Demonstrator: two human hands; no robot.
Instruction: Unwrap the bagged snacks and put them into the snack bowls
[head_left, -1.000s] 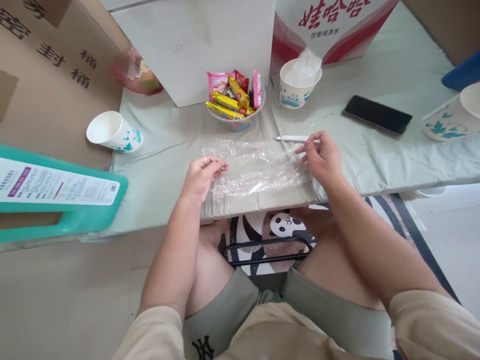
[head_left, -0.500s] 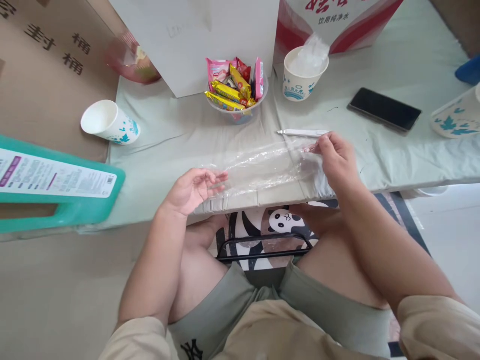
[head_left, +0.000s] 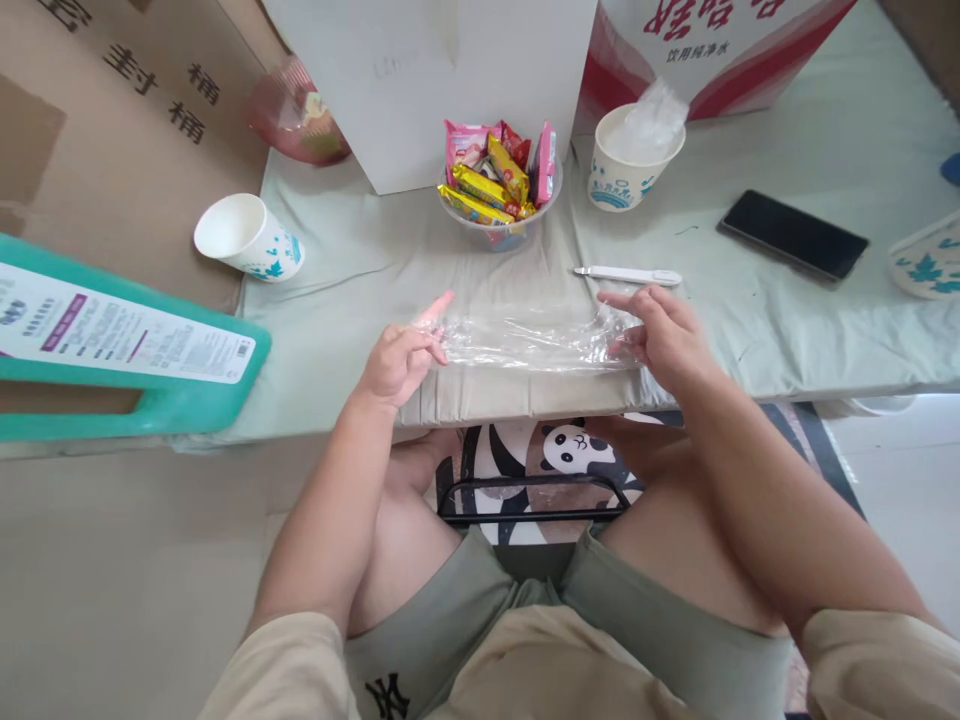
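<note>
A clear plastic bag [head_left: 525, 340], crinkled and see-through, stretches between my hands just above the table's front edge. My left hand [head_left: 409, 355] pinches its left end, with the index finger stretched out along the film. At the other end, my right hand [head_left: 664, 335] grips the film between thumb and fingers, index finger pointing left. Just beyond my right hand, a white craft knife [head_left: 630, 275] lies on the cloth with its thin blade tip toward the left. Behind the film stands a clear bowl [head_left: 495, 232] of wrapped snacks [head_left: 499, 180].
A paper cup [head_left: 251, 240] leans at the left, near a green jug [head_left: 202, 390]. Another paper cup [head_left: 634, 165] holds crumpled plastic. A black phone [head_left: 793, 235] lies at right, beside a third cup [head_left: 926, 260]. White boxes [head_left: 435, 90] stand behind the bowl.
My left hand has closed on the left end of the film. The film is now gathered into a narrower strip between both hands. The view has shifted slightly left.
</note>
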